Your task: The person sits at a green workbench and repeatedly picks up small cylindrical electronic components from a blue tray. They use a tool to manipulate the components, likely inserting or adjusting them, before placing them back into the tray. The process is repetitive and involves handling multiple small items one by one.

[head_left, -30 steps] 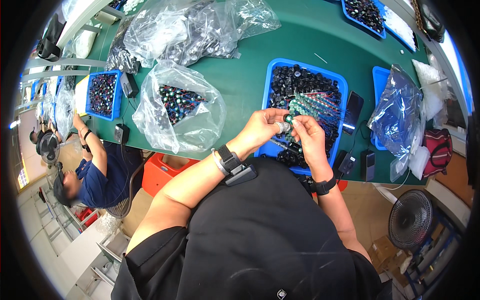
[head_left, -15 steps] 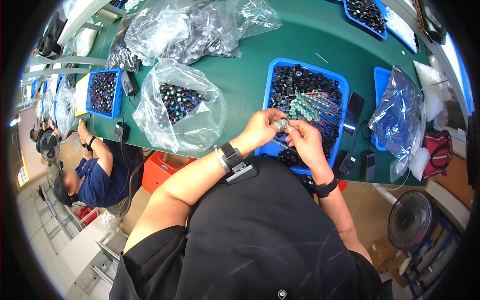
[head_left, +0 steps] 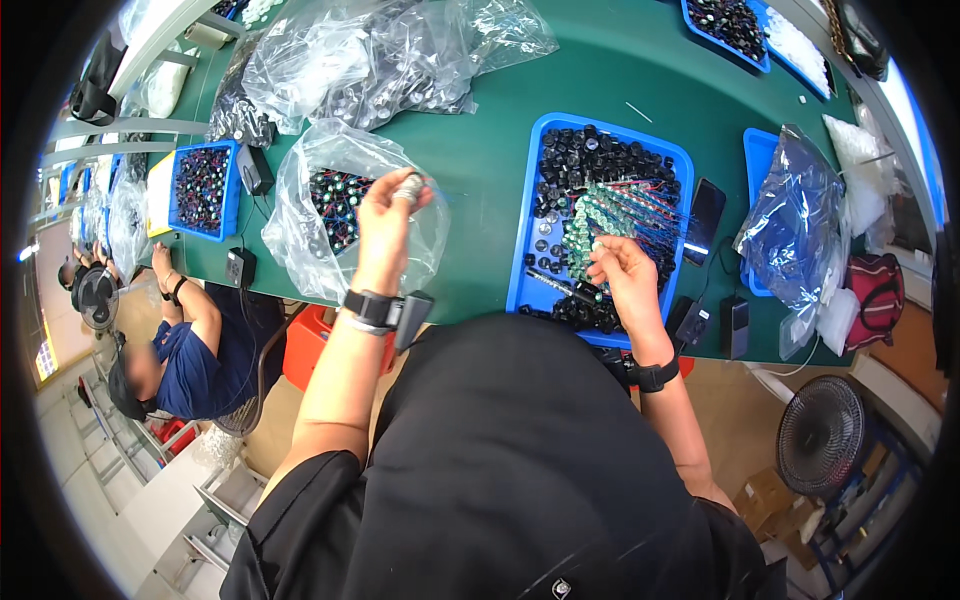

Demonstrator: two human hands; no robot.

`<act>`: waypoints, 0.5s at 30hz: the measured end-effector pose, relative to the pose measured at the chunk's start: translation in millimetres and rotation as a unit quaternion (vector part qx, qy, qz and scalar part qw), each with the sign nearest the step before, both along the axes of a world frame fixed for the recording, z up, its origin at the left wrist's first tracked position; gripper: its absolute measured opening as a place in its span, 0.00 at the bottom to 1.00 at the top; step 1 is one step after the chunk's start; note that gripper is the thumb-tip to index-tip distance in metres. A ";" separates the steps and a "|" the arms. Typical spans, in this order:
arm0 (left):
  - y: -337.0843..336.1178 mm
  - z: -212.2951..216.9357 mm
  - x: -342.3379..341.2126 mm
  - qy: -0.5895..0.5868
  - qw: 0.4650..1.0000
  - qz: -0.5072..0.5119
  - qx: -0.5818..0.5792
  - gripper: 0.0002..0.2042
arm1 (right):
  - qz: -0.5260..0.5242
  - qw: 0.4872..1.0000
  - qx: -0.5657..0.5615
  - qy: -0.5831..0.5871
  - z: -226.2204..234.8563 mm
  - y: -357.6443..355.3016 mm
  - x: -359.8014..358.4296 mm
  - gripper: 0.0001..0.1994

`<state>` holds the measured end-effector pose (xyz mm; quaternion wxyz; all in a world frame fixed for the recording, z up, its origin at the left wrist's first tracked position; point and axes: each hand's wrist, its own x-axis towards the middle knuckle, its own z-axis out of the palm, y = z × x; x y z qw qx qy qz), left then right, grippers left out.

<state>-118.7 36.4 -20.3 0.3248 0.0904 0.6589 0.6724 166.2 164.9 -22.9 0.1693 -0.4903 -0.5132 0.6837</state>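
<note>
My left hand [head_left: 388,225] is raised over the clear plastic bag [head_left: 428,252], its fingers curled around a small silvery round piece [head_left: 410,187]. Inside that bag lies a heap of small round parts with red and blue wires [head_left: 333,210]. My right hand [head_left: 627,278] hovers above the blue tray [head_left: 519,245], thumb and fingertips pinched together; whatever they hold is too small to name. Below it, the tray carries black round caps [head_left: 600,155], pale green round parts [head_left: 592,215] with red and blue wires, and a slim pen-like tool [head_left: 552,281].
Large clear bags of dark parts [head_left: 370,70] lie at the back left. A phone [head_left: 706,222], a small black box [head_left: 735,328] and a bagged blue tray [head_left: 790,215] sit on the right. A co-worker [head_left: 200,345] is seated at the left beside another blue tray [head_left: 232,205].
My left hand has moved left from the tray to above the clear bag, carrying the silvery round piece. My right hand has parted from it and stays over the tray, slightly lower.
</note>
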 end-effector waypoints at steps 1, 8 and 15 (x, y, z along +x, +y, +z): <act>-8.4 0.2 -10.4 -0.015 1.000 0.004 0.001 0.09 | 0.003 1.000 -0.002 -0.003 -0.4 -1.2 0.4 0.09; -60.6 -38.6 -64.6 0.148 0.974 0.110 -0.132 0.11 | 0.023 1.000 -0.001 -0.006 2.6 -7.3 -3.9 0.09; -17.8 -2.1 -13.4 0.607 0.758 -0.067 -0.228 0.19 | 0.000 1.000 0.004 -0.005 0.5 -5.2 3.4 0.09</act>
